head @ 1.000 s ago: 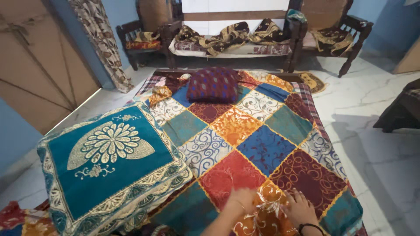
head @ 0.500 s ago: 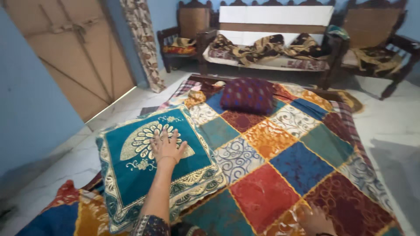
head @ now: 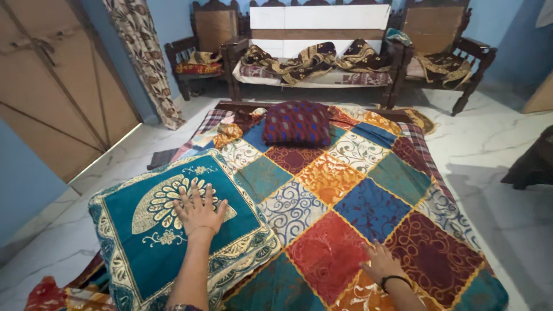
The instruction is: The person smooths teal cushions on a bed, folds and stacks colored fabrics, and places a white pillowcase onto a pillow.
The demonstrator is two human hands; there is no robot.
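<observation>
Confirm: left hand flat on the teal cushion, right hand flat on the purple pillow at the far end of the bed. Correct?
Not quite. In the head view the right hand rests on the patchwork bedspread near the bed's near end; the purple pillow lies untouched at the far end. The left hand is flat on the teal cushion, as stated.

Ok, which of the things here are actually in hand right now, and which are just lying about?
In hand:
- teal cushion, left hand flat on it
- patchwork bedspread, right hand resting on it

Lying about:
- purple pillow at the far end of the bed
- wooden sofa with rumpled throws
- two wooden chairs
- patterned curtain
</observation>
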